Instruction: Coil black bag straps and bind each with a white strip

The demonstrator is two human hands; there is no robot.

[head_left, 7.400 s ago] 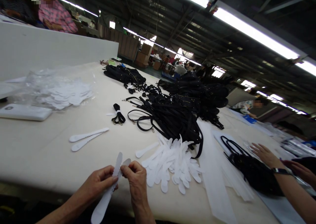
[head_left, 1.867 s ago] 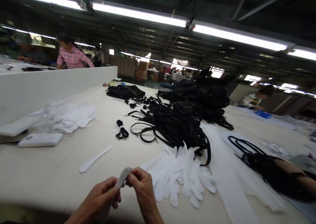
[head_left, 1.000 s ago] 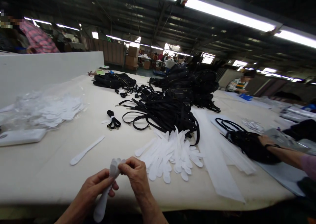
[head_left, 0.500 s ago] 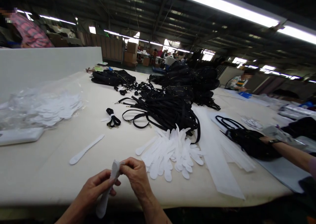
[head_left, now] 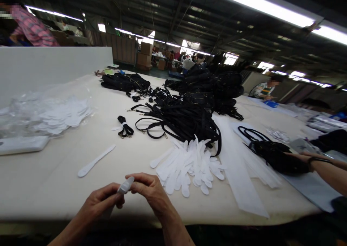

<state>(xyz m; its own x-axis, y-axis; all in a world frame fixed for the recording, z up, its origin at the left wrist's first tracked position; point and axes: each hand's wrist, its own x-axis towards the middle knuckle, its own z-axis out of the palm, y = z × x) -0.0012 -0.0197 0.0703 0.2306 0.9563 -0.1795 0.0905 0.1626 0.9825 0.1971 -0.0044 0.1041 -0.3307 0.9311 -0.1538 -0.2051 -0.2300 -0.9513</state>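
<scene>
The left hand [head_left: 104, 199] pinches a bendy white strip [head_left: 125, 186] over the near part of the surface [head_left: 48, 191]. Its end is round. The right hand [head_left: 151, 192] curls by its tip; I can't tell if it grips. Another strip [head_left: 95, 162], with bumpy edges, lies flat.

Dark roof [head_left: 162, 7]; bright tube lights [head_left: 261, 4] overhead; pale partition [head_left: 56, 63] at left; windows [head_left: 231, 59] far back.

Near-left tabletop [head_left: 48, 191] is free, but piled white strips [head_left: 187, 163] block rightward
</scene>
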